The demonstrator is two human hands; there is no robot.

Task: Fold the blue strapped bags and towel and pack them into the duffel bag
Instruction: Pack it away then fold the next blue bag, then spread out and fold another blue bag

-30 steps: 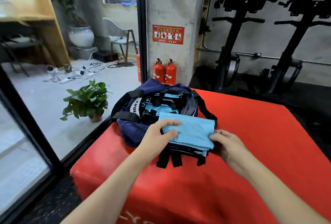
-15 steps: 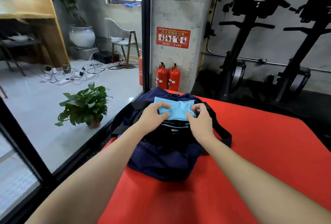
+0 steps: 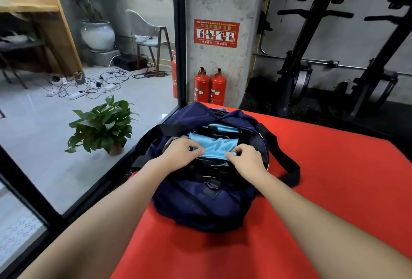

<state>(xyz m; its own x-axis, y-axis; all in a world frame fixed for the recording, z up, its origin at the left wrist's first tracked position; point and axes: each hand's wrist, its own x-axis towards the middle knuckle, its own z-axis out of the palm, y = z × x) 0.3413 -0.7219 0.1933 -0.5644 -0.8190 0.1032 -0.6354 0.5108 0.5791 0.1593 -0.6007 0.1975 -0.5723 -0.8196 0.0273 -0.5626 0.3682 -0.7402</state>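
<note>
A navy duffel bag (image 3: pixel 200 200) lies open on the red padded platform (image 3: pixel 334 189), its black straps spread to both sides. Inside its mouth sits a folded light-blue towel (image 3: pixel 214 146) on top of light-blue bags with black straps (image 3: pixel 223 127). My left hand (image 3: pixel 180 153) grips the towel's left near edge with curled fingers. My right hand (image 3: pixel 245 158) pinches the towel's right near edge. Both hands are inside the bag's opening. What lies under the towel is mostly hidden.
A glass wall with a black frame (image 3: pixel 178 55) runs along the platform's left edge. Beyond it stand a potted plant (image 3: pixel 102 127) and floor cables. Two red fire extinguishers (image 3: pixel 209 86) stand at the concrete pillar. Black exercise machines (image 3: pixel 312 55) fill the back right.
The folded towel went from the platform in front of the bag into the bag's opening. Both hands followed it and now hold its near edge lower inside the bag.
</note>
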